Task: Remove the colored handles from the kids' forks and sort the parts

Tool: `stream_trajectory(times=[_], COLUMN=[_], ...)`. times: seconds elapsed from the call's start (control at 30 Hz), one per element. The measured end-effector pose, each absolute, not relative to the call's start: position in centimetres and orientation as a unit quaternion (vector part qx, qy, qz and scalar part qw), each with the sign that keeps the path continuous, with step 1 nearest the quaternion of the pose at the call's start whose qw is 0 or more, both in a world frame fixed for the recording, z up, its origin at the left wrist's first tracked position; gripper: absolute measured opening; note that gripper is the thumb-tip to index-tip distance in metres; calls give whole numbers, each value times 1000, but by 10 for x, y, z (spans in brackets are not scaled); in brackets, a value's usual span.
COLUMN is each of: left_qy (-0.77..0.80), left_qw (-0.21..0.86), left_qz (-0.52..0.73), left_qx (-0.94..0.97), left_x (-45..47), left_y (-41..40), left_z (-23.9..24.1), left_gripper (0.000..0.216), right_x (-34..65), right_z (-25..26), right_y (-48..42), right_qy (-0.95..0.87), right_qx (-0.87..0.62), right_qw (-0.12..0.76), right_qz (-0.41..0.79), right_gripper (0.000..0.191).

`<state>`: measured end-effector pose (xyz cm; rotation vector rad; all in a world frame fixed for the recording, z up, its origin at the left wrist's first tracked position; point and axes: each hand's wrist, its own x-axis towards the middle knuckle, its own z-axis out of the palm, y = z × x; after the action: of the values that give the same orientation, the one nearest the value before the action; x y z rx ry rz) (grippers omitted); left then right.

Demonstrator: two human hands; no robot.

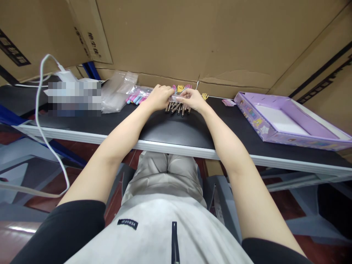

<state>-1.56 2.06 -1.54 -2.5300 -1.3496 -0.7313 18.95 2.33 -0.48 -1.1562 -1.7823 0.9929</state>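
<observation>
My left hand [160,97] is closed on a narrow clear plastic bag [141,91], which stretches out to its left over colourful handles. My right hand [194,99] pinches the same bag at its other end, fingertips pressed together. Below and behind the hands lies a row of back scratchers [180,88] with yellow, pink and blue claw-shaped heads and metal rods pointing towards me. Pink, blue and yellow handle ends [134,99] show left of my left hand. Whether anything is inside the bag is hidden by my fingers.
Larger clear bags [117,91] lie on the black table [181,128] at the left, beside a blurred item and a white cable [38,99]. A purple open box [264,128] stands at right, with a small pink packet [228,102] near it. Cardboard walls [192,40] rise behind.
</observation>
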Motion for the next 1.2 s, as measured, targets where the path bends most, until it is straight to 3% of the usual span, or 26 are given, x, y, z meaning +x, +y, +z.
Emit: stream_trajectory(times=[0.13,0.33,0.57,0.77,0.87,1.03,1.2], left_qy=[-466,-483,-506,-525,-517,-518,-539], left_qw=[109,101,117,122,121,106,117], left_qz=[-240,-244,-253,-226,-232,-237,-200], left_qx=[-845,-835,-817,-812,-815,-815,-810], left_x=[-16,-25,-37,-38,-39,-39,-35], left_y=[20,27,48,49,49,47,40], left_z=[-13,-15,-28,-29,-27,-26,-21], left_gripper=[33,32,32,36,36,32,36], right_x=[197,217,257,273,271,268,272], right_z=[-2,5,11,7,8,14,24], right_y=[23,29,38,43,38,23,21], right_qy=[-713,-715,-662,-662,-649,-611,-585], right_qx=[-460,-512,-714,-738,-752,-786,-804], right_qw=[347,292,219,108,97,88,101], right_qz=[399,376,59,74,64,39,37], right_gripper=[48,31,10,24,27,50,55])
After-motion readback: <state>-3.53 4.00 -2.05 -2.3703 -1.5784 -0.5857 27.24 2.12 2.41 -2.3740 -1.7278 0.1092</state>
